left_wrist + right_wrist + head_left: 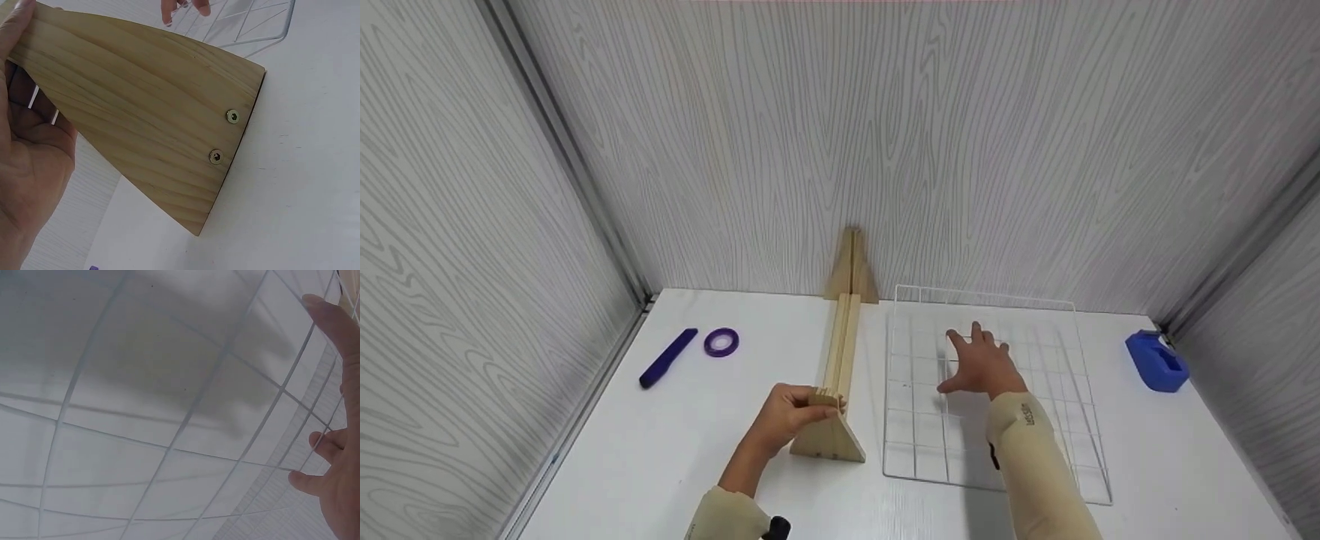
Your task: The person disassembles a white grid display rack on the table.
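A wooden stand [840, 345] runs lengthwise on the white table, with two rails joining a tapered end board at each end. My left hand [787, 414] grips the narrow top of the near end board [140, 101], thumb on its outer face. Two hex-socket bolts [232, 116] show near that board's wide base in the left wrist view. Right of the stand is a white wire grid panel [915, 411]. Over it my right hand [984, 364] is spread wide, palm down; in the right wrist view its fingertips overlap the wires.
On the left of the table [622, 465] lie a dark purple stick-like piece [668, 358] and a purple ring [721, 329]. A blue tape-dispenser-shaped object [1147, 364] sits by the right edge. Wood-patterned panels [840, 135] enclose the back and both sides.
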The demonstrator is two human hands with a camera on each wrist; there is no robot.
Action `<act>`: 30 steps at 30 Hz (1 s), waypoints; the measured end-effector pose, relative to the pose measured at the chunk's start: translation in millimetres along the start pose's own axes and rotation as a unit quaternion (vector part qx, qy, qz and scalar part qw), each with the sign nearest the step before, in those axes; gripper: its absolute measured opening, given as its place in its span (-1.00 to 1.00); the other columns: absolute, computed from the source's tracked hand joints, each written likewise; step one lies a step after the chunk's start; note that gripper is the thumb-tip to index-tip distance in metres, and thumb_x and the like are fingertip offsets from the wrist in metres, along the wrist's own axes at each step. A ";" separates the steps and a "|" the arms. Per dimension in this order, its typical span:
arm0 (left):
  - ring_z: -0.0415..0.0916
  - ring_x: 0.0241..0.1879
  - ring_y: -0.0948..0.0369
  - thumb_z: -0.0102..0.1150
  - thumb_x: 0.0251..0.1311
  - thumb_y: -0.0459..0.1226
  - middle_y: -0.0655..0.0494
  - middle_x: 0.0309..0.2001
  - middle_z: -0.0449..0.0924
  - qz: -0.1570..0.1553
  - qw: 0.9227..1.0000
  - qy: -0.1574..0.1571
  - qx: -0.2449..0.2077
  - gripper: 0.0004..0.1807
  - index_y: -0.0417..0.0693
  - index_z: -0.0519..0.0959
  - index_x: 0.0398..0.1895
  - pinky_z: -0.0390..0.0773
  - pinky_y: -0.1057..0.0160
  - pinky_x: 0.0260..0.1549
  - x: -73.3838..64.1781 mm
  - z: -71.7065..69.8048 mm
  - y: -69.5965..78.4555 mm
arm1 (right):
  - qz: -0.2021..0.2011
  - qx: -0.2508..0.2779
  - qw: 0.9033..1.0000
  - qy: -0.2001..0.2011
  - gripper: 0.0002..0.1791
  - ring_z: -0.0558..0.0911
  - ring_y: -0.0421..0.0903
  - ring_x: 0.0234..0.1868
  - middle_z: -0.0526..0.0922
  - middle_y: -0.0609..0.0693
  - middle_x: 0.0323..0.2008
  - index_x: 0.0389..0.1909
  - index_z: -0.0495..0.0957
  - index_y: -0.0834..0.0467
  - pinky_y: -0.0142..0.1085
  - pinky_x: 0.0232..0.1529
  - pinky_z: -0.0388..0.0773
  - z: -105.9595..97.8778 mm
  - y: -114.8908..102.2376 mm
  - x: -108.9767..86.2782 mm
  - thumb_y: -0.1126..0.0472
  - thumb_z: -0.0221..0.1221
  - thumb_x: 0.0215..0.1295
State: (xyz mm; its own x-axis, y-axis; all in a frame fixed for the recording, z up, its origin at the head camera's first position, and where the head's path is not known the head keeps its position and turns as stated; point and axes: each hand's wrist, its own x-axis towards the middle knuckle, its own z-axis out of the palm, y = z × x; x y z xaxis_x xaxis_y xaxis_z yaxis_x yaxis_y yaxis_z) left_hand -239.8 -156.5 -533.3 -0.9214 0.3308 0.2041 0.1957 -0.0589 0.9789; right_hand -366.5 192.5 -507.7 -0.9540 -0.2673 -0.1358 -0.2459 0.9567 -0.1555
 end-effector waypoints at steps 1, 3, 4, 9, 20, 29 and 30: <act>0.75 -0.13 0.24 0.40 0.20 -0.30 0.19 -0.19 0.81 -0.001 1.000 -0.001 -0.001 -0.67 -0.44 0.70 -0.09 0.70 0.29 -0.11 0.3 -0.1 0.1 | -0.001 0.003 1.000 -0.005 0.23 0.09 0.48 0.52 -0.04 0.51 0.54 0.58 0.14 0.08 0.51 0.35 0.09 1.0 -1.0 0.5 -0.27 0.53 -0.06; 0.75 -0.13 0.24 0.41 0.20 -0.31 0.21 -0.19 0.82 -0.004 1.000 -0.003 -0.003 -0.67 -0.43 0.70 -0.09 0.70 0.28 -0.10 0.7 -0.1 0.0 | -0.003 0.006 1.000 -0.013 0.22 0.10 0.48 0.51 -0.03 0.50 0.54 0.58 0.15 0.08 0.51 0.35 0.10 3.6 -2.7 1.0 -0.26 0.53 -0.06; 0.75 -0.13 0.24 0.41 0.20 -0.31 0.21 -0.19 0.82 -0.004 1.000 -0.003 -0.003 -0.66 -0.43 0.70 -0.08 0.70 0.29 -0.11 0.9 0.0 -0.3 | -0.002 0.006 1.000 -0.017 0.22 0.11 0.47 0.52 -0.03 0.49 0.54 0.58 0.15 0.08 0.50 0.35 0.11 4.6 -3.2 1.3 -0.26 0.53 -0.06; 0.75 -0.14 0.24 0.41 0.20 -0.31 0.19 -0.19 0.82 -0.009 1.000 -0.006 -0.008 -0.65 -0.44 0.69 -0.06 0.70 0.27 -0.10 2.6 0.0 -1.8 | 0.005 0.015 0.999 -0.028 0.20 0.11 0.49 0.51 -0.04 0.46 0.55 0.57 0.17 0.10 0.52 0.33 0.10 9.2 -1.8 2.2 -0.25 0.52 -0.05; 0.76 -0.12 0.21 0.42 0.19 -0.29 0.18 -0.19 0.82 -0.012 1.000 -0.006 -0.016 -0.64 -0.47 0.69 -0.11 0.70 0.28 -0.09 3.1 -2.0 -0.3 | 0.014 0.045 0.997 -0.054 0.19 0.05 0.53 0.52 -0.12 0.43 0.58 0.57 0.17 0.05 0.58 0.31 0.05 15.7 2.9 7.0 -0.25 0.52 -0.05; 0.76 -0.13 0.25 0.38 0.21 -0.34 0.25 -0.20 0.81 0.007 0.999 -0.023 -0.026 -0.62 -0.55 0.64 -0.05 0.71 0.29 -0.12 2.2 -4.3 -2.7 | 0.001 0.034 0.997 -0.065 0.18 0.10 0.53 0.50 -0.06 0.45 0.56 0.53 0.25 0.08 0.57 0.31 0.04 27.0 -4.5 4.1 -0.24 0.55 -0.10; 0.76 -0.13 0.25 0.38 0.21 -0.34 0.25 -0.20 0.81 0.010 0.999 -0.026 -0.027 -0.62 -0.55 0.64 -0.05 0.71 0.29 -0.11 2.7 -4.4 -2.0 | 0.002 0.034 0.997 -0.067 0.17 0.09 0.52 0.51 -0.07 0.44 0.57 0.53 0.25 0.07 0.56 0.32 0.04 26.8 -4.6 4.4 -0.24 0.55 -0.09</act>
State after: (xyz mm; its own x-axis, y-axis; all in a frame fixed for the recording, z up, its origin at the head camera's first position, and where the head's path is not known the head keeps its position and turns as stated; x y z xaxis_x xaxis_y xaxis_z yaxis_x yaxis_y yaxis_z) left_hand -244.2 -159.5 -534.7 -0.8989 0.3767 0.2237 0.1941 -0.1153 0.9742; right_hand -364.9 183.8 -533.8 -0.9227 -0.2800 -0.2651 -0.2246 0.9491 -0.2208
